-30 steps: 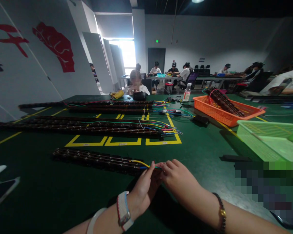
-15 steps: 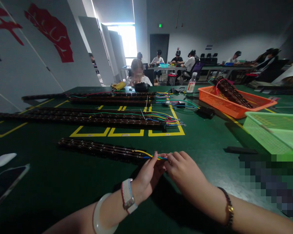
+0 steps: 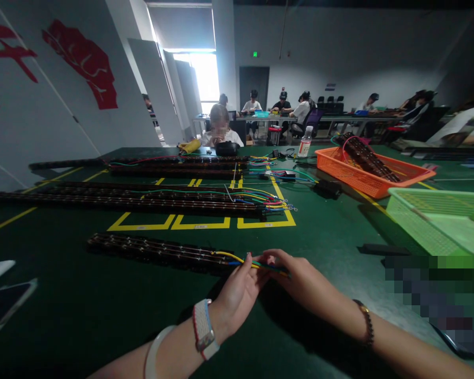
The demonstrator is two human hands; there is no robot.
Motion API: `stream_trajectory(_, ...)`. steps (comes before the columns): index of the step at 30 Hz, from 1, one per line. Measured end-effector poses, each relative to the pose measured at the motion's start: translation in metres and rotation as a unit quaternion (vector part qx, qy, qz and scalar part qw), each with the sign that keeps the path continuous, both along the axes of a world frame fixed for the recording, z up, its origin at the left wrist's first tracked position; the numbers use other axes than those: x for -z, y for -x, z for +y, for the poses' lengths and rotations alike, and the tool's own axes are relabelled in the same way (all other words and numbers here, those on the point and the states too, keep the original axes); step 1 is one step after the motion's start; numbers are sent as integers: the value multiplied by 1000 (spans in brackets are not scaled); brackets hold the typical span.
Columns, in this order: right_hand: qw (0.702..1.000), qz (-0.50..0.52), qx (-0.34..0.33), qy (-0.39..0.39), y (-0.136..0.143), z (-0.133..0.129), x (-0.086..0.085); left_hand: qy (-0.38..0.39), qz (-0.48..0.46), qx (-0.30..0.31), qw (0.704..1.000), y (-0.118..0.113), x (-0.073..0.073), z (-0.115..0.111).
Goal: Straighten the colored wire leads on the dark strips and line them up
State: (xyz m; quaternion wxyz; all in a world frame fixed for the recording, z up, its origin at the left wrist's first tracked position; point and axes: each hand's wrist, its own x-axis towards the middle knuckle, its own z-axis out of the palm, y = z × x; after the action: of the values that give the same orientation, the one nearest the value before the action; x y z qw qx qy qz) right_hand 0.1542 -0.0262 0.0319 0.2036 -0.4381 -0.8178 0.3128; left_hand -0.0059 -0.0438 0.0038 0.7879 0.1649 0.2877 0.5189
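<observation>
A long black strip bundle (image 3: 154, 252) with thin metal lines along it lies on the green table in front of me. Yellow, blue and green wires (image 3: 237, 259) come out of its right end. My left hand (image 3: 239, 292) pinches these wires between thumb and fingers just past the strip. Beside it, my right hand (image 3: 304, 279) curves its fingers around the wires, close to the left fingertips. The loose wire ends show under the right hand; its fingertips are partly hidden.
More black strips (image 3: 174, 202) with coloured wires lie farther back, over yellow tape marks. To the right are an orange basket (image 3: 351, 179), a green basket (image 3: 403, 216) and a bottle (image 3: 305, 143). A phone (image 3: 8, 305) lies at left. People sit beyond.
My right hand has loosened and rolled, so the wire ends now show beneath it. The left hand keeps its pinch. The view has tilted up slightly.
</observation>
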Motion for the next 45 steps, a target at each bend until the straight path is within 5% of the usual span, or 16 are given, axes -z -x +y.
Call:
stream_trajectory(3,973,190,50,123,-4,-1,18,-6,-3,8,1000,1,1,1)
stream_trajectory(6,905,326,96,256,-2,-2,34,-4,-8,13,1000,1,3,1)
stream_trajectory(9,877,329,109,333,1,-5,39,-4,-7,10,1000,1,4,1)
stream_trajectory(13,880,267,107,378,5,-16,37,-5,-8,0,1000,1,3,2)
stream_trajectory(19,951,102,97,276,12,-40,39,-16,4,-21,1000,-1,2,2)
stream_trajectory(23,995,-18,55,84,17,-52,37,-17,17,-24,999,-1,4,1)
stream_trajectory(26,981,-112,0,-159,17,-55,27,-8,20,-18,1000,-2,5,0)
stream_trajectory(29,939,-165,-21,-301,14,-48,8,12,14,-17,1000,-2,4,0)
stream_trajectory(36,917,-262,15,-301,-2,9,-24,-12,28,-35,999,-1,0,-3)
stream_trajectory(45,971,-44,58,-227,-9,79,27,-17,32,-15,999,0,-1,-1)
